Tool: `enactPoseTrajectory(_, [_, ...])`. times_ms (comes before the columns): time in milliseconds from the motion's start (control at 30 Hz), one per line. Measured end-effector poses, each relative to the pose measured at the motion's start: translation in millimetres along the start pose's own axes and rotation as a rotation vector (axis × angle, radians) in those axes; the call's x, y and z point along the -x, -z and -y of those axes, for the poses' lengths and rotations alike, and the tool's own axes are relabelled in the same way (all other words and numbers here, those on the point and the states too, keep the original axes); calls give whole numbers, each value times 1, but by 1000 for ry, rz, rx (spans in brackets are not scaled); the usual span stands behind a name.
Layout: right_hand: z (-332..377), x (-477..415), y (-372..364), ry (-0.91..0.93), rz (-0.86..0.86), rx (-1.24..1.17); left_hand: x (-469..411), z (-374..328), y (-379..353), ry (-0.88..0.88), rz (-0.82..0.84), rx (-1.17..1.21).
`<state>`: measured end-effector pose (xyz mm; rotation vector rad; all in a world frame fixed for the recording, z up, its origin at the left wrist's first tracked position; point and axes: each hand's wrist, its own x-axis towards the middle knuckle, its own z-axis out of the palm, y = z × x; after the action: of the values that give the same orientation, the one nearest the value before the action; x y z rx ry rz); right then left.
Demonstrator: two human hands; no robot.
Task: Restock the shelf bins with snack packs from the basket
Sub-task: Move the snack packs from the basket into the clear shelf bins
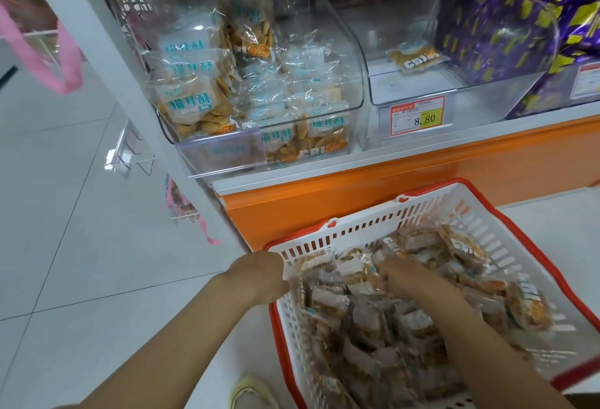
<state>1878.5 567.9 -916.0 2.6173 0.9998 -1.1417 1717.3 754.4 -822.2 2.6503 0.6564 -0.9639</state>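
Beneath the right hand [406, 275], snack packs [373, 327] fill the basket [357, 225]; its grasp is blurred, untellable; left hand [259, 274] at the rim, fingers hidden; gathering step, I'd judge; next, lift a handful up to the near-empty bin [480, 106].

My basket [341, 230] is matt, slotted plastic. The snack packs [367, 311] under my right hand [409, 278] are crinkled, glossy clear film; the shelf bins [354, 61] are smooth, clear, shiny plastic.

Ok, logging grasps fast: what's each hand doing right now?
Left hand: at the basket rim, fingers hidden; cannot tell.
Right hand: down among the snack packs; grip cannot be told.
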Motion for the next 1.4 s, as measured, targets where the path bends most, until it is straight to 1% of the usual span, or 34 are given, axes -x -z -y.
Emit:
enactPoseTrajectory(100, [4, 10, -13, -93, -95, -13, 0, 1, -2, -7, -2, 1])
enactPoseTrajectory(233, [18, 35, -25, -160, -199, -6, 1, 0, 0, -8, 3, 8])
enactPoseTrajectory(333, [27, 56, -30, -221, -244, 142, 3, -2, 2, 1, 10, -2])
enactPoseTrajectory(400, [30, 64, -35, -234, -268, 170, 5, -3, 1, -1, 15, -10])
enactPoseTrajectory(533, [29, 71, -36, -246, -344, 73, 13, -8, -3, -24, 25, -18])
enactPoseTrajectory(633, [22, 72, -33, -251, -357, 10, 16, -6, -9, -32, 34, 15])
enactPoseTrajectory(733, [11, 63, -34, -187, -342, -78, 21, -5, -11, -23, 31, 34])
enactPoseTrajectory(833, [0, 59, -33, -131, -367, -191, 25, -7, -8, -17, 23, 55])
enactPoseTrajectory(1000, [-4, 57, -28, -126, -478, -398, 23, -8, -7, -9, 40, 50])
enactPoseTrajectory(1167, [-2, 68, -7, 26, -631, -457, 26, -12, 3, -44, 31, 99])
enactPoseTrajectory(1233, [-1, 78, 10, 93, -690, -546, 27, -11, 11, -29, -8, 160])
enactPoseTrajectory(1300, [1, 93, 29, 142, -736, -697, 22, -5, 17, -11, -58, 245])
enactPoseTrajectory(1367, [1, 109, 46, 209, -761, -932, 14, 0, 22, -23, -65, 435])
enactPoseTrajectory(1400, [1, 118, 53, 260, -762, -1047, 14, 0, 25, -29, -49, 590])
